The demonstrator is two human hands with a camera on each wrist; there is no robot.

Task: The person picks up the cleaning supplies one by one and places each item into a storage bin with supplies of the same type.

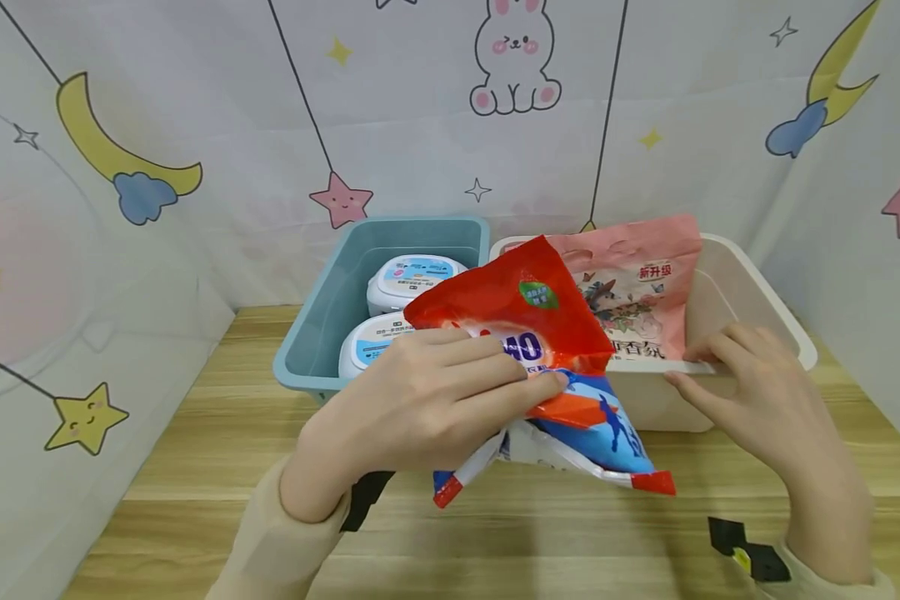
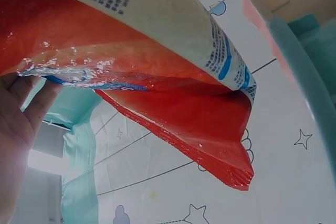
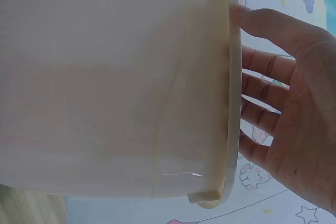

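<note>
A red, white and blue laundry detergent bag (image 1: 510, 292) is held tilted above the table, in front of the two bins. My left hand (image 1: 427, 400) grips it from its left side, thumb across the printed front. The left wrist view shows the bag's underside (image 2: 142, 40) and part of the hand (image 2: 18, 124) against it. My right hand (image 1: 772, 408) holds the front rim of the white bin (image 1: 667, 400) near its right end. In the right wrist view, the thumb touches the outside of the rim while the fingers reach over it. Inside that bin stands a pink bag (image 1: 637, 258).
Left of the white bin, a blue-green bin (image 1: 311, 333) holds two white lidded boxes (image 1: 412, 275) with blue labels. Both bins stand on a wood-grain table (image 1: 187, 450). A printed cloth (image 1: 420, 100) hangs behind and along the sides.
</note>
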